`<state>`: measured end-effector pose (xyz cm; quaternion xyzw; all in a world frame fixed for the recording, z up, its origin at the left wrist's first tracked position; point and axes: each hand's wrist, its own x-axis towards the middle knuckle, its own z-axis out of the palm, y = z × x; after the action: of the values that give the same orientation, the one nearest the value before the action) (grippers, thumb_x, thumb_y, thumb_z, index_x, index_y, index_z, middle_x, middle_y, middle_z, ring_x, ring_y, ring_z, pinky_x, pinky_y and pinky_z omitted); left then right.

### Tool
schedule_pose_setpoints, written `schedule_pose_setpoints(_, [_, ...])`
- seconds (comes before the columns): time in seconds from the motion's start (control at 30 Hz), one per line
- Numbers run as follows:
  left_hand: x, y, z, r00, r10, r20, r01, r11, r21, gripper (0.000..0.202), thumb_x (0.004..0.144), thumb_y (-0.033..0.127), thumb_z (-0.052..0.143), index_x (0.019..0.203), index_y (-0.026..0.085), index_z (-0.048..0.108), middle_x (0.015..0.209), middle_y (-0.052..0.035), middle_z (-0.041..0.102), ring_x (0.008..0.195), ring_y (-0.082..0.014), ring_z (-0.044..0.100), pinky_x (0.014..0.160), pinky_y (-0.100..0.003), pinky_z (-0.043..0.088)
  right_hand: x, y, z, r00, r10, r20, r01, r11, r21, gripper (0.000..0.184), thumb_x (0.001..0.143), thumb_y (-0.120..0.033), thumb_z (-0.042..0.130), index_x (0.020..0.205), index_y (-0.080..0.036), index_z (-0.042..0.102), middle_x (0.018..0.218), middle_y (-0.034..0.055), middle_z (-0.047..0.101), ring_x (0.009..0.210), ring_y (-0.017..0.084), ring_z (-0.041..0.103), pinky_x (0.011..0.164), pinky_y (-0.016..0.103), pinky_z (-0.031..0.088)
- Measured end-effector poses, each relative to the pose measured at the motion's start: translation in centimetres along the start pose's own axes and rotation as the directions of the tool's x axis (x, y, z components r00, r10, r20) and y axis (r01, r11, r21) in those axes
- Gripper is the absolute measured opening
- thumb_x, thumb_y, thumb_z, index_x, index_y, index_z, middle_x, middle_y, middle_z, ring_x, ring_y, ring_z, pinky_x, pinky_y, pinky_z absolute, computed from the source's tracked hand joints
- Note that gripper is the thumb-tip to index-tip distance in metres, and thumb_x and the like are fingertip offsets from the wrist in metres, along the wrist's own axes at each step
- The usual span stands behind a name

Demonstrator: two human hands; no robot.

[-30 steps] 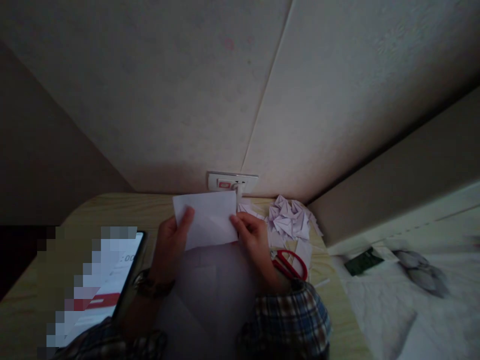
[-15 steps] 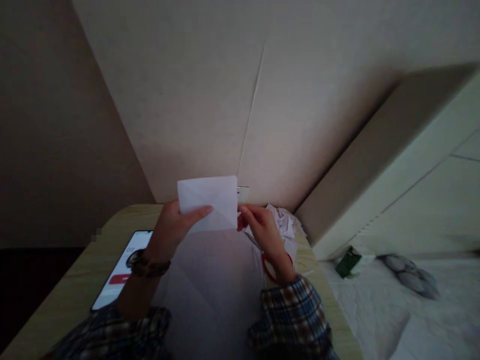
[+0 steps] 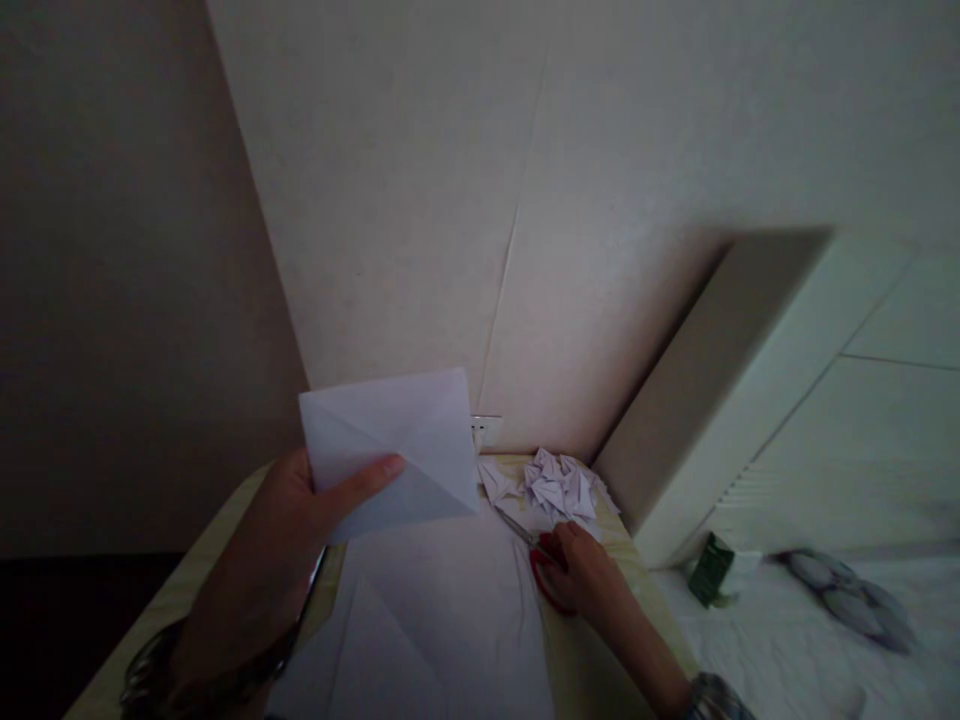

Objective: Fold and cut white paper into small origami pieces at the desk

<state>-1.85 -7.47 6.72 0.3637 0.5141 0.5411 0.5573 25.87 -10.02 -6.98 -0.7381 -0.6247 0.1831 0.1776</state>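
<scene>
My left hand [image 3: 281, 540] holds up a folded white sheet of paper [image 3: 390, 450], thumb across its front, above the wooden table [image 3: 214, 560]. The lower part of the sheet hangs down over the table toward me. My right hand [image 3: 581, 575] rests on the red-handled scissors [image 3: 536, 565] lying on the table at the right, its fingers closed around the handles. The blades point toward the wall. A heap of small folded white paper pieces [image 3: 555, 485] lies just beyond the scissors.
A wall socket [image 3: 486, 432] sits on the wall behind the table. A bed [image 3: 780, 640] with a pale headboard [image 3: 750, 370] stands to the right, with a small green box [image 3: 709, 570] and a grey object [image 3: 847, 595] on it.
My right hand let go of the paper and dropped to the scissors on the table. My left hand lifted the sheet higher and leftward. The view swung right, hiding the phone.
</scene>
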Motion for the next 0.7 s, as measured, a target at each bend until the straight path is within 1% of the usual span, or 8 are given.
schedule_pose_setpoints(0.1, [-0.2,0.6,-0.7,0.998,-0.018,-0.060,0.016,0.999,-0.030,0.046,0.042,0.033,0.090,0.081,0.016,0.072,0.070,-0.0028,0.080,0.060,-0.0213,0.073,0.054,-0.025,0.059,0.3,-0.7,-0.8,1.000,-0.014,0.008,0.013,0.993,0.117,0.004,0.073,-0.014,0.059,0.072,-0.019,0.058,0.079,0.0127,0.069,0.079,0.030,0.067,0.077,0.043,0.051])
schedule_pose_setpoints(0.23, [-0.3,0.9,-1.1,0.992,-0.036,-0.118,0.025,0.995,-0.096,0.053,0.035,0.032,0.092,0.081,0.017,0.072,0.069,-0.0030,0.080,0.059,-0.0237,0.074,0.053,-0.028,0.060,0.0,-3.0,-2.7,0.993,-0.110,0.032,0.087,0.909,0.409,0.006,0.073,-0.022,0.057,0.079,-0.023,0.056,0.083,0.0041,0.069,0.081,0.021,0.067,0.069,0.032,0.056])
schedule_pose_setpoints(0.27, [-0.4,1.0,-1.2,0.992,-0.046,-0.115,0.034,0.994,-0.103,0.052,0.034,0.033,0.092,0.080,0.017,0.071,0.069,-0.0035,0.080,0.059,-0.0246,0.074,0.052,-0.028,0.059,-0.3,-3.9,-3.1,0.991,-0.135,0.015,0.096,0.774,0.626,0.011,0.070,-0.025,0.064,0.078,-0.022,0.057,0.081,0.0042,0.067,0.079,0.022,0.066,0.068,0.034,0.057])
schedule_pose_setpoints(0.33, [-0.4,1.2,-1.3,0.990,-0.047,-0.131,0.035,0.995,-0.094,0.051,0.033,0.033,0.092,0.076,0.018,0.071,0.067,-0.0034,0.080,0.056,-0.0240,0.073,0.050,-0.028,0.059,-0.8,-6.0,-3.8,0.986,-0.164,0.012,0.105,0.680,0.725,0.020,0.070,-0.035,0.069,0.081,-0.023,0.058,0.079,0.0013,0.065,0.075,0.019,0.064,0.066,0.032,0.057])
schedule_pose_setpoints(0.43, [-0.7,1.7,-1.2,0.987,-0.063,-0.147,0.056,0.997,-0.052,0.047,0.033,0.032,0.090,0.074,0.019,0.070,0.063,-0.0020,0.078,0.050,-0.0224,0.070,0.044,-0.027,0.056,-1.6,-9.2,-4.2,0.980,-0.185,0.074,0.008,0.405,0.914,0.032,0.061,-0.036,0.081,0.081,-0.023,0.059,0.071,-0.0018,0.062,0.066,0.016,0.061,0.061,0.029,0.057])
schedule_pose_setpoints(0.5, [-0.9,2.0,-1.0,0.982,-0.075,-0.176,0.071,0.997,-0.027,0.044,0.031,0.031,0.088,0.070,0.020,0.070,0.057,-0.0011,0.076,0.046,-0.0225,0.068,0.040,-0.028,0.054,-2.0,-10.8,-4.0,0.983,-0.162,0.085,-0.021,0.358,0.934,0.035,0.061,-0.039,0.083,0.076,-0.023,0.056,0.063,-0.0046,0.058,0.051,0.011,0.055,0.048,0.024,0.051])
schedule_pose_setpoints(0.57, [-1.1,2.3,-0.6,0.968,-0.059,-0.243,0.057,0.998,-0.018,0.043,0.028,0.029,0.086,0.067,0.021,0.070,0.055,-0.0005,0.075,0.047,-0.0237,0.069,0.042,-0.029,0.055,-2.4,-11.8,-3.4,0.986,-0.154,0.069,-0.022,0.288,0.957,0.044,0.061,-0.051,0.083,0.072,-0.023,0.051,0.056,-0.0085,0.050,0.036,0.005,0.039,0.034,0.018,0.036])
schedule_pose_setpoints(0.7, [-1.3,2.4,0.0,0.949,-0.040,-0.311,0.034,0.999,-0.025,0.040,0.026,0.029,0.085,0.062,0.022,0.069,0.049,0.0006,0.073,0.044,-0.0233,0.067,0.039,-0.028,0.054,-3.0,-12.5,-1.3,0.969,-0.239,0.064,-0.038,0.111,0.993,0.061,0.053,-0.069,0.081,0.080,-0.026,0.048,0.056,-0.0128,0.046,0.029,-0.001,0.019,0.027,0.015,0.021])
